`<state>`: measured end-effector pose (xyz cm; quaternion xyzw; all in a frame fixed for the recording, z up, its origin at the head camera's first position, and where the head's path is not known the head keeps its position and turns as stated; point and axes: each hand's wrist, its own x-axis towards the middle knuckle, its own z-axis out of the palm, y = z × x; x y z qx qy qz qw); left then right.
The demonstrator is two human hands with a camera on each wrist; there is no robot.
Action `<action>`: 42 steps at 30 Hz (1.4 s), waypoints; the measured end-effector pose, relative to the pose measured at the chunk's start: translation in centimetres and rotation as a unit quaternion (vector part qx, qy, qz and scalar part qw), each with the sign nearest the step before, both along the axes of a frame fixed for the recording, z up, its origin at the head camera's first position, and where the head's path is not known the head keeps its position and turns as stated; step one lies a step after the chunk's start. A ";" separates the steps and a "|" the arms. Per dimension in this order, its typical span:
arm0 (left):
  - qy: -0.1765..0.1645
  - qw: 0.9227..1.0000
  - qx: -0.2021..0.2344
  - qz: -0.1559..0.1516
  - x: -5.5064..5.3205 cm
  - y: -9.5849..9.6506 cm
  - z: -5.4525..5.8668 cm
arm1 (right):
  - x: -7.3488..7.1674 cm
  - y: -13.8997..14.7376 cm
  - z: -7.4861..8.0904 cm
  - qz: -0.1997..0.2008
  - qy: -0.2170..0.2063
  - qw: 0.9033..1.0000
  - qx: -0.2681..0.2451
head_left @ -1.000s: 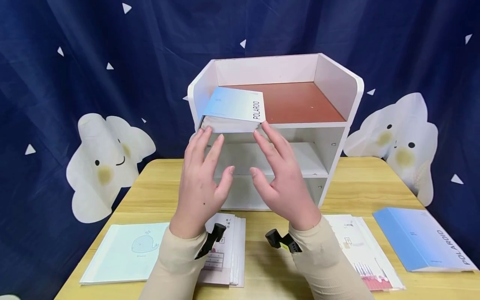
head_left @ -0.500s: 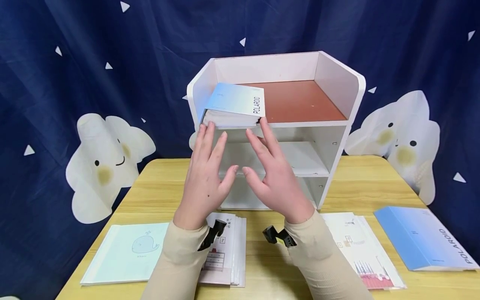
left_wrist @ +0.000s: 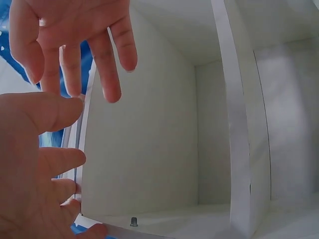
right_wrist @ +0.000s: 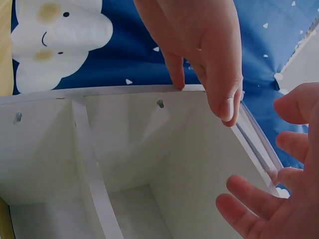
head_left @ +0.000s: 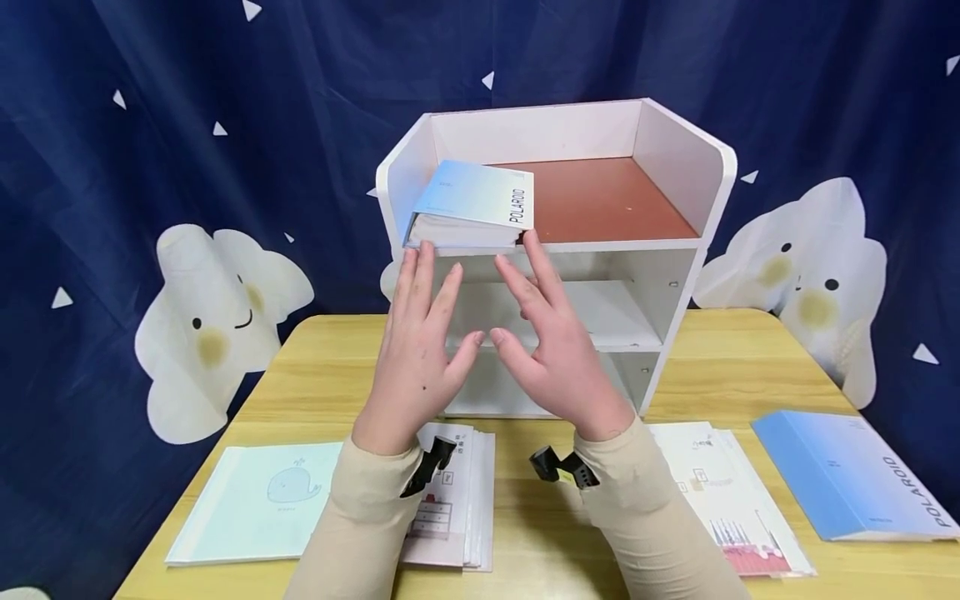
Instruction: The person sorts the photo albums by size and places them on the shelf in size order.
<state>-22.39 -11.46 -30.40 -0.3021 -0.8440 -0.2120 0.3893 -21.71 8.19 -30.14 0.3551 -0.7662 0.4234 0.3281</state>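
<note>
A thick photo album point(head_left: 476, 196) with a pale blue cover marked POLAROID lies flat at the left of the top level of a white shelf unit point(head_left: 682, 179). My left hand point(head_left: 412, 350) has its fingers stretched toward the left part of the album's front edge, fingertips at or against it. Over at the right corner, my right hand point(head_left: 562, 350) reaches up with extended fingers, its index fingertip by the cover. Neither hand curls round anything, and both thumbs point inward. The wrist views show the hands before the shelf's front, with the album mostly out of sight.
On the wooden table point(head_left: 547, 533), a mint whale-print booklet point(head_left: 255, 500) and a stack of printed booklets point(head_left: 457, 533) lie left. Another printed stack point(head_left: 720, 492) and a second POLAROID album point(head_left: 855, 475) lie right. A navy curtain point(head_left: 300, 100) hangs behind.
The album has slid farther back on the top level, away from me. Both hands have followed it slightly forward, fingers still extended.
</note>
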 end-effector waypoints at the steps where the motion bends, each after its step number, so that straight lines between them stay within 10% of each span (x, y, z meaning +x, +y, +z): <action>1: -0.001 1.000 -0.002 0.001 0.0 0.0 -0.1 | 0.0 0.0 0.0 0.002 -0.003 1.000 -0.001; 15: -0.022 1.000 0.003 -0.011 0.3 0.1 -0.1 | 0.3 0.4 0.5 0.018 -0.008 1.000 -0.007; 22: -0.112 0.990 0.061 -0.055 1.7 -0.6 -0.1 | 1.8 1.5 0.6 0.029 -0.025 0.999 -0.005; 27: -0.241 0.961 0.116 -0.065 2.7 -2.1 -0.7 | 2.7 2.4 -0.6 0.088 -0.126 0.988 -0.017; 35: -0.371 0.920 0.118 -0.054 2.8 -5.4 -2.6 | 3.3 3.4 -4.5 0.155 -0.400 0.901 -0.068; 42: -0.432 0.901 0.043 0.003 2.2 -8.2 -4.8 | 3.7 2.5 -8.9 0.290 -0.546 0.759 -0.204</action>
